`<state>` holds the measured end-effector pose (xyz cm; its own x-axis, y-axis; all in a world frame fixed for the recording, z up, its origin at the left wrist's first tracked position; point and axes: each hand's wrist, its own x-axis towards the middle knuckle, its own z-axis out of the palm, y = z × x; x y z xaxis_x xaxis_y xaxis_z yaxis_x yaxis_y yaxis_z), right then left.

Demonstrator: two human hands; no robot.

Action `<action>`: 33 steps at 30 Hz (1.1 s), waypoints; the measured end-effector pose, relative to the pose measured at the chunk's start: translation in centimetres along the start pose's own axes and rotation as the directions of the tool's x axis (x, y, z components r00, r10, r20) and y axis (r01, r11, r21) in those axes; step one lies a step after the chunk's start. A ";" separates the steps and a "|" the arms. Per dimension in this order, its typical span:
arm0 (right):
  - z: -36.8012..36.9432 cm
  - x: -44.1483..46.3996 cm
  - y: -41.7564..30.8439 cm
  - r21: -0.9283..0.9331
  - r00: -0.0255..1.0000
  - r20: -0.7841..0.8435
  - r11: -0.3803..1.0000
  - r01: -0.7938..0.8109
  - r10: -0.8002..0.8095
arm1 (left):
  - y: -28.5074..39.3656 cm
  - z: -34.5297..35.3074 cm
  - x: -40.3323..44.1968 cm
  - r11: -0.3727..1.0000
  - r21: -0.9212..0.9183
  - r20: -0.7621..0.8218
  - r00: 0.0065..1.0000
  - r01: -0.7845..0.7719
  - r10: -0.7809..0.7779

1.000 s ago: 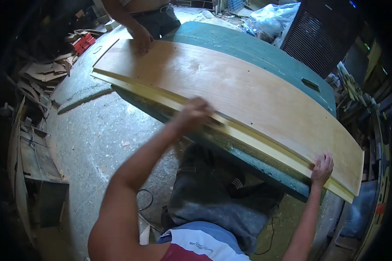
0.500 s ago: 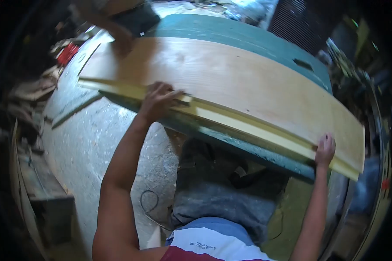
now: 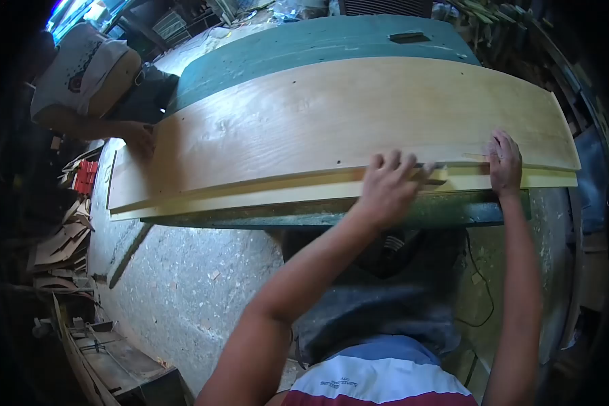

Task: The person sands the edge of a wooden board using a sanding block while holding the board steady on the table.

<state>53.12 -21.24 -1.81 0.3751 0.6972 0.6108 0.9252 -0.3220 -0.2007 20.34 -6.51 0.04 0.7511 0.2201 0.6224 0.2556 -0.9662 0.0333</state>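
A long pale wooden panel (image 3: 264, 122) lies across a green table (image 3: 271, 51), with a yellowish strip (image 3: 250, 201) along its near edge. At that edge my left hand (image 3: 394, 186) is closed round a small wooden block (image 3: 436, 177), which pokes out to the right of the fingers. My right hand (image 3: 505, 162) lies over the near edge at the right end, fingers on the panel's top and partly spread; its thumb is hard to see. Several small dark holes dot the panel.
Across the far left end, another person (image 3: 95, 81) rests a hand on the panel. Wood scraps (image 3: 68, 243) and a red stack (image 3: 86, 177) lie on the floor at left. A cable (image 3: 484, 298) runs down near my legs. More wood pieces stand at the upper right.
My left hand slid left along the edge with the block, and is now far to the right, close to my right hand. The view has turned, showing more of the other person.
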 end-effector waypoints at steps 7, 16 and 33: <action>0.3 -0.1 0.4 -0.010 1.000 -0.017 1.000 0.020 -0.021 | -10.4 -7.7 -7.9 0.995 0.013 -0.054 0.994 0.096 -0.095; -0.5 0.2 -2.1 -0.084 0.998 -0.038 0.995 -0.053 0.050 | -12.9 -10.0 -9.4 0.999 0.043 0.067 0.998 -0.012 0.009; -0.5 -0.1 -2.1 -0.110 0.998 -0.058 0.993 -0.030 0.024 | -13.0 -9.7 -10.0 0.993 0.074 -0.020 0.996 0.091 -0.089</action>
<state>51.07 -20.91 -1.10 0.3930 0.6513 0.6491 0.9017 -0.4113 -0.1333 3.63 2.56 0.97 0.7127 0.3029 0.6327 0.3668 -0.9297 0.0319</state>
